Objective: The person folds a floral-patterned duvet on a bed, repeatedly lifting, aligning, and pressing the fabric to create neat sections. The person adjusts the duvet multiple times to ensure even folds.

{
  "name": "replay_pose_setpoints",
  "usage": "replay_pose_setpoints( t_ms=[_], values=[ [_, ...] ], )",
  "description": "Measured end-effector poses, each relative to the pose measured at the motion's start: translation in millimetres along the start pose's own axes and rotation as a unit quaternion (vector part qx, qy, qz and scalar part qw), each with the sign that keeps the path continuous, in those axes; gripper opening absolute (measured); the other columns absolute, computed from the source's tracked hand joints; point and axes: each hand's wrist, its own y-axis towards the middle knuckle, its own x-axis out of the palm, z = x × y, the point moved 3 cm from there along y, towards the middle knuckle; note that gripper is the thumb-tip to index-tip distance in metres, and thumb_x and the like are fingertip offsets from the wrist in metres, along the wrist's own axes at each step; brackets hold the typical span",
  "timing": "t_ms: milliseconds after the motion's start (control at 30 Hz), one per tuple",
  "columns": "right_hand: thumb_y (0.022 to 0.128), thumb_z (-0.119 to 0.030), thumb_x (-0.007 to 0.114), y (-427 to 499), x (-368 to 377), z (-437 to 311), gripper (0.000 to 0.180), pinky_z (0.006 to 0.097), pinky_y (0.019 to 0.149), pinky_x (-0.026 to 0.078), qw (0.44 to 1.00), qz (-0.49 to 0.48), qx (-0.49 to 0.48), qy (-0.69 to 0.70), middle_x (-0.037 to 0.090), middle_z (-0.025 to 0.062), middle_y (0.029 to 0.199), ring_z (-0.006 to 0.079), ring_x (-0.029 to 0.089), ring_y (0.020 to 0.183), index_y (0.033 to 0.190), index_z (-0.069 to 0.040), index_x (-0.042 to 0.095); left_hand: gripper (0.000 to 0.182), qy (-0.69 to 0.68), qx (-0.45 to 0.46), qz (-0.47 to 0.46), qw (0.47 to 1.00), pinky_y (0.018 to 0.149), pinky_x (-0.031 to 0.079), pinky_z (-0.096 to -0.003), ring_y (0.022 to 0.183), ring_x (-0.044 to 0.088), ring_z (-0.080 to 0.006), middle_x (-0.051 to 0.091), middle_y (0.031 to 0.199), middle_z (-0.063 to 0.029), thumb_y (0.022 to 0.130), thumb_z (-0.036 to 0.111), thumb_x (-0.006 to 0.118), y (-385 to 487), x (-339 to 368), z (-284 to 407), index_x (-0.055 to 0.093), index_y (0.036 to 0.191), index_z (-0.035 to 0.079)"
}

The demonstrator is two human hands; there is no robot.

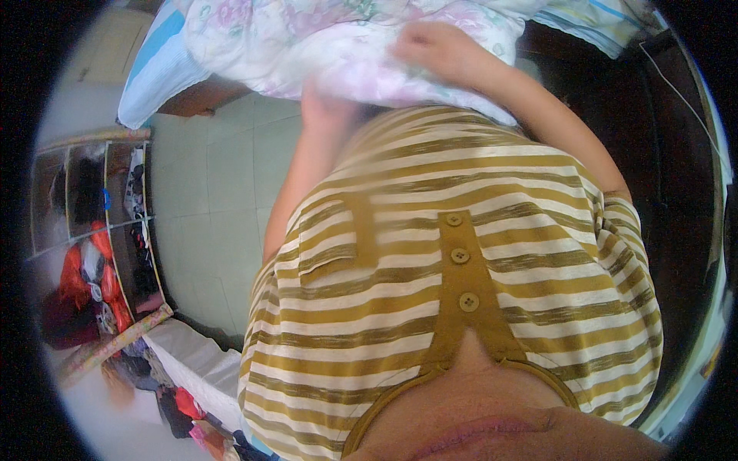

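A white quilt with pink, purple and green flowers lies bunched in front of me, close against my waist. At its near edge, on the left, is my left hand; it is blurred, and its fingertips are hidden or unclear against the cloth. My right hand rests on or just over the quilt further right, fingers curled. Motion blur leaves it unclear whether either hand holds the fabric. Beneath the quilt at the left, a light blue and white cloth hangs over a brown wooden edge.
Pale floor tiles stretch out on my left. Beyond them stands a shelf unit with red bags near it. A white-covered block and heaped clothes are at the lower left. A dark surface and a thin white cable are at the right.
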Motion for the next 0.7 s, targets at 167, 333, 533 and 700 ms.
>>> replay_pose_setpoints(
  t_ms=[167,333,533,700],
  values=[
    [0.078,-0.041,0.075,-28.7,6.5,-10.9,0.044,0.0483,0.077,0.052,0.988,-0.083,-0.027,-0.131,0.069,0.0252,0.089,0.0433,0.067,0.087,0.096,-0.002,0.065,0.056,-0.174,-0.12,0.128,0.969,0.115,0.035,-0.0562,0.136,0.048,-0.0376,0.052,0.146,-0.0182,0.102,0.039,0.052,22.2,-13.1,-6.5,0.046,0.144,0.002],
    [0.079,-0.018,0.071,-42.6,-14.9,2.4,0.03,0.0465,0.079,0.051,0.97,-0.144,-0.009,-0.194,0.067,0.0235,0.092,0.0434,0.064,0.089,0.102,-0.001,0.062,0.054,-0.182,-0.071,0.144,0.97,0.115,0.039,-0.0525,0.135,0.049,-0.0354,0.052,0.145,-0.018,0.105,0.036,0.051,5.6,22.9,22.7,0.043,0.145,0.001],
    [0.079,-0.001,0.067,-104.8,-97.8,-7.8,0.019,0.0347,0.066,0.048,0.981,-0.06,0.044,-0.181,0.057,0.0135,0.073,0.0204,0.057,0.069,0.096,-0.001,0.059,0.045,0.293,0.08,-0.052,0.951,0.095,0.049,-0.0395,0.11,0.062,-0.0347,0.066,0.115,-0.0201,0.095,0.021,0.062,-55.5,66.2,38.3,0.051,0.135,0.002],
    [0.084,-0.012,0.073,-119.7,-96.6,4.8,0.017,0.0276,0.06,0.041,0.98,-0.16,0.107,-0.05,0.051,0.0025,0.069,0.0102,0.049,0.067,0.094,-0.005,0.061,0.046,0.029,-0.092,-0.053,0.994,0.093,0.048,-0.0432,0.108,0.061,-0.0345,0.064,0.117,-0.0196,0.096,0.027,0.064,-37.9,72.5,24.5,0.05,0.132,0.001]
  ],
)
